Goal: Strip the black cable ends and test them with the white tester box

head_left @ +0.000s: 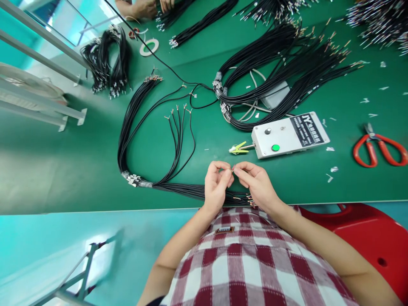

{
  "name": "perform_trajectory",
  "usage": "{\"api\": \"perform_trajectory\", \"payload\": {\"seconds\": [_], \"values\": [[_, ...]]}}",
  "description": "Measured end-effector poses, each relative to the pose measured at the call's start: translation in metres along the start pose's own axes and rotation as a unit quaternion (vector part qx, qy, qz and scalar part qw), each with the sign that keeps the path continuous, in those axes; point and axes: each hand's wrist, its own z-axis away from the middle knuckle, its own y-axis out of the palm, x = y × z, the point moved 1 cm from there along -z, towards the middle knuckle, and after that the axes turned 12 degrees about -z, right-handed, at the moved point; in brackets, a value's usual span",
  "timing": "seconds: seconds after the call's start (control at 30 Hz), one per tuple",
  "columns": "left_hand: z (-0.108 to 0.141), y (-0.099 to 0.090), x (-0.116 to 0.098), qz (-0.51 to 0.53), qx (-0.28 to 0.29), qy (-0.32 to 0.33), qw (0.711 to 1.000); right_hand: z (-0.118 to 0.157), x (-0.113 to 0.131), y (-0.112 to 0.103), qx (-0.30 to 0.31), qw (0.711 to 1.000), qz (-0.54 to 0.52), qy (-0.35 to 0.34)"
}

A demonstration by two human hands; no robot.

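Observation:
My left hand (218, 182) and my right hand (256, 182) meet fingertip to fingertip near the front edge of the green table. Both are closed in a pinch on the thin wire end of a black cable; the wire itself is tiny and mostly covered by my fingers. Under my hands runs a bundle of black cables (181, 190), its stripped ends by my right wrist. It loops left through silvery connectors (134, 180). Several split cable ends (178, 111) fan out inside the loop. Just beyond my hands lies a white box (287, 138) with a yellow-green clip (239, 148) at its left end.
Red-handled cutters (371, 144) lie at the right among white scraps (334, 169). Large black cable bundles (261, 63) cover the back. A tape roll (149, 47) sits near another person's hands (145, 8). Metal rails (41, 42) stand left; a red stool (366, 238) is behind me.

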Motion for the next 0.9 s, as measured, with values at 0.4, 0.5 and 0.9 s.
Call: {"api": "perform_trajectory", "payload": {"seconds": [0.4, 0.5, 0.9], "values": [[-0.006, 0.001, -0.006, -0.034, 0.024, 0.007, 0.999, 0.004, 0.000, -0.001, 0.018, 0.999, 0.018, -0.040], [-0.005, 0.002, -0.005, -0.039, -0.013, 0.023, 0.999, 0.005, 0.006, 0.001, 0.027, 0.996, 0.054, -0.066], [0.002, 0.006, 0.001, -0.340, -0.111, 0.204, 0.911, -0.002, 0.005, -0.009, 0.033, 0.966, 0.180, -0.181]]}}
